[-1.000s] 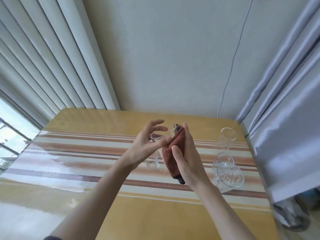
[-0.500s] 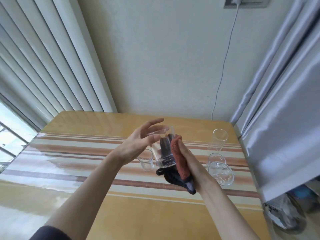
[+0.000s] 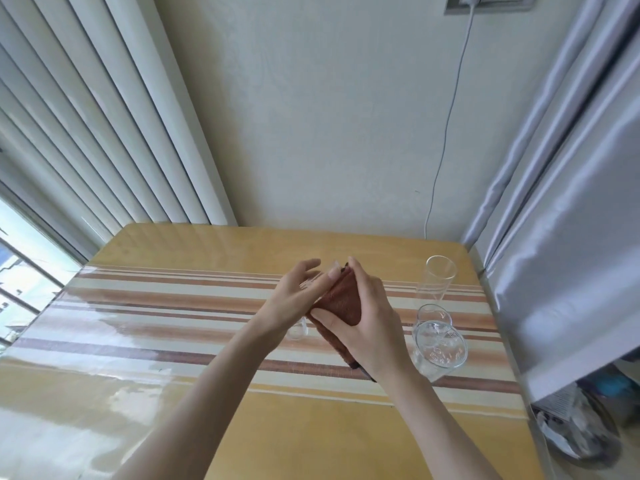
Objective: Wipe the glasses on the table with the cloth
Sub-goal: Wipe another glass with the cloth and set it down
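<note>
Above the middle of the table, my left hand grips a clear glass, which is almost fully hidden by fingers and cloth. My right hand holds a brown-red cloth wrapped against that glass, and a dark corner of the cloth hangs below my wrist. A small glass stands on the table just under my left wrist. At the right side stand a tall glass, a round glass and a wide patterned glass.
The yellow table has brown and cream stripes and a shiny cover. White blinds hang at the left, a grey curtain at the right. A thin cable runs down the wall. Clutter sits on the floor at the lower right.
Half a second ago the glass showed clearly between my hands with the cloth partly hanging. The cloth now covers the glass and my hands have closed together around it.
</note>
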Tool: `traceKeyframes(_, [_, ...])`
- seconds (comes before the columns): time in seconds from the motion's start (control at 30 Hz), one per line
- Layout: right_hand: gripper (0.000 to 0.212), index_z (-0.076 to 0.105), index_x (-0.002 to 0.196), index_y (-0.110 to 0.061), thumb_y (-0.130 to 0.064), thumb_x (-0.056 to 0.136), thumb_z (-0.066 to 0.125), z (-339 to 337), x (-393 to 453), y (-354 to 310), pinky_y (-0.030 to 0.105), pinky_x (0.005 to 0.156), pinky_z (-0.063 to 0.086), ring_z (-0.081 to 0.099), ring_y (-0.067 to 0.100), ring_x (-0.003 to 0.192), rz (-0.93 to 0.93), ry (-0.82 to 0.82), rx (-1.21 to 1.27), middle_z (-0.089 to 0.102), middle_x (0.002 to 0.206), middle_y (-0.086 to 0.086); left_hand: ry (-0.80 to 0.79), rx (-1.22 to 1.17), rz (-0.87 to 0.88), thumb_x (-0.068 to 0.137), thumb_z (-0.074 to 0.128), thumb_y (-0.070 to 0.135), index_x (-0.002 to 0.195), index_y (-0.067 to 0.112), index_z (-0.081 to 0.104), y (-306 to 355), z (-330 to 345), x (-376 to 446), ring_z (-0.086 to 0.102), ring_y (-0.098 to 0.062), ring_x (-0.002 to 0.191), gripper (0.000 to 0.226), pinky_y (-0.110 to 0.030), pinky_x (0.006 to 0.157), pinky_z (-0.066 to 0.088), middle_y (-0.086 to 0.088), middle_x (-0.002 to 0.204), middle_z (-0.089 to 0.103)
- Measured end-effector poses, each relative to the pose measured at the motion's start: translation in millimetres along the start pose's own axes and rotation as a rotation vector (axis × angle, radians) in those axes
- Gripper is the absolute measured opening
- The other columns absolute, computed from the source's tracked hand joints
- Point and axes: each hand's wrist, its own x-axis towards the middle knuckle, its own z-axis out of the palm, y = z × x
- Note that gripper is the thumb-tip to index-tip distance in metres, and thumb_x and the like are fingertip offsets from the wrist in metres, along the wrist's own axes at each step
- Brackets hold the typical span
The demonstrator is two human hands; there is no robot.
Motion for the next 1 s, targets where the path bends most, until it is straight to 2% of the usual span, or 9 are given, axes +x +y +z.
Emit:
traceKeyframes(0.2, [0.094,0.025,0.145,-0.045,-0.069,0.064,0.067,-21,11,-8,0.027,0.1,0.044,0.052,0.008,0.123,0.018,-0.189,0.17,0.052,0.138,-0.011,-0.222,-0.114,0.108,0.06,0.078,0.06,0.137,0.02,0.045,2,-15,-2,0.057,-0.016,0.121,0.093,-0.037,0.099,0.049,-0.002,0.138,0.052])
traceKeyframes(0.33, [0.086,0.027,0.137,-0.057,-0.06,0.066,0.075,-30,17,-9,0.029,0.088,0.055,0.065,0.001,0.103,0.097,-0.331,0.41,0.059,0.124,-0.019,-0.314,-0.196,0.126,0.056,0.085,0.05,0.137,0.019,0.044,9,-20,-3,0.057,-0.027,0.121,0.096,-0.042,0.097,0.05,0.0,0.132,0.056])
traceKeyframes(0.4, [0.093,0.023,0.142,-0.05,-0.052,0.067,0.078,-31,17,-6,0.022,0.078,0.057,0.066,-0.005,0.098,0.15,-0.399,0.586,0.054,0.131,-0.017,-0.341,-0.207,0.116,0.055,0.086,0.047,0.137,0.02,0.044,11,-20,-3,0.06,-0.021,0.116,0.096,-0.033,0.09,0.051,0.007,0.122,0.062])
traceKeyframes(0.5, [0.111,0.029,0.144,-0.041,-0.065,0.049,0.082,-26,13,3,0.024,0.088,0.052,0.063,0.002,0.112,0.221,-0.488,0.758,0.057,0.135,-0.011,-0.385,-0.228,0.099,0.056,0.088,0.041,0.138,0.019,0.042,6,-20,-2,0.059,-0.023,0.115,0.097,-0.033,0.093,0.049,0.002,0.122,0.061])
traceKeyframes(0.6, [0.095,0.047,0.132,-0.03,-0.051,0.05,0.089,-22,8,9,0.036,0.073,0.058,0.068,0.018,0.099,0.236,-0.574,0.855,0.065,0.123,0.011,-0.416,-0.188,0.082,0.057,0.087,0.043,0.137,0.021,0.043,2,-20,-3,0.057,-0.026,0.118,0.095,-0.038,0.101,0.046,-0.001,0.126,0.059])
traceKeyframes(0.7, [0.079,0.048,0.129,-0.026,-0.034,0.059,0.082,-19,3,9,0.03,0.065,0.055,0.068,0.014,0.085,0.218,-0.528,0.839,0.066,0.106,0.014,-0.416,-0.035,0.086,0.058,0.081,0.055,0.141,0.028,0.038,1,-23,-3,0.05,-0.016,0.128,0.097,-0.031,0.103,0.043,0.004,0.134,0.055])
traceKeyframes(0.8, [0.074,0.047,0.123,-0.038,-0.038,0.057,0.08,-14,-2,10,0.027,0.063,0.055,0.066,0.014,0.081,0.236,-0.396,0.803,0.061,0.108,0.009,-0.347,0.068,0.063,0.057,0.076,0.064,0.142,0.042,0.032,4,-25,-4,0.041,-0.003,0.132,0.098,-0.028,0.104,0.04,0.016,0.142,0.045])
traceKeyframes(0.93, [0.093,0.031,0.133,-0.051,-0.058,0.053,0.078,-12,-4,6,0.017,0.086,0.048,0.056,-0.006,0.111,0.119,-0.188,0.424,0.05,0.127,-0.029,-0.169,0.146,-0.029,0.061,0.062,0.069,0.137,0.026,0.044,10,-19,-11,0.062,-0.012,0.11,0.089,-0.035,0.094,0.053,0.004,0.126,0.06])
traceKeyframes(1.0, [0.102,0.025,0.142,-0.045,-0.06,0.056,0.078,-13,-6,2,0.023,0.094,0.047,0.053,-0.003,0.117,0.038,-0.139,0.21,0.048,0.134,-0.027,-0.136,0.181,-0.007,0.061,0.061,0.07,0.127,0.016,0.055,13,-14,-11,0.067,-0.011,0.098,0.086,-0.027,0.079,0.057,0.0,0.114,0.067])
